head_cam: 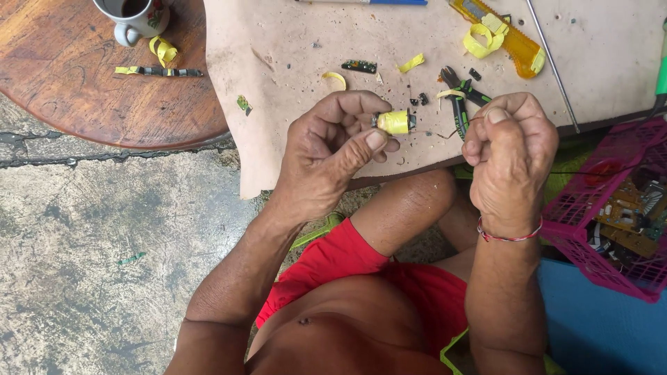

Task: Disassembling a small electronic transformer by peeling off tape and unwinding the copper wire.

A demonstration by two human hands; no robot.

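Two hands are working just above the near edge of the table, and I'm keeping them close together over my knee. My left hand is pinching a small coil wrapped in yellow tape between thumb and fingertips, with its long axis lying left to right and its dark end pointing toward my right hand. That right hand is clenching into a loose fist, thumb pressing on the forefinger, and I'm gripping a thin wire that is running from the coil's end across the short gap. So the coil is sitting just left of my right hand, nearer the left, and the wire is bridging the two.

Behind my knuckles, green-handled pliers are lying on the table, with yellow tape scraps scattering around them and a yellow utility knife farther back. A pink plastic basket is sitting at my right, holding circuit boards. A mug is standing on the round wooden table to my left, with dark liquid in it.
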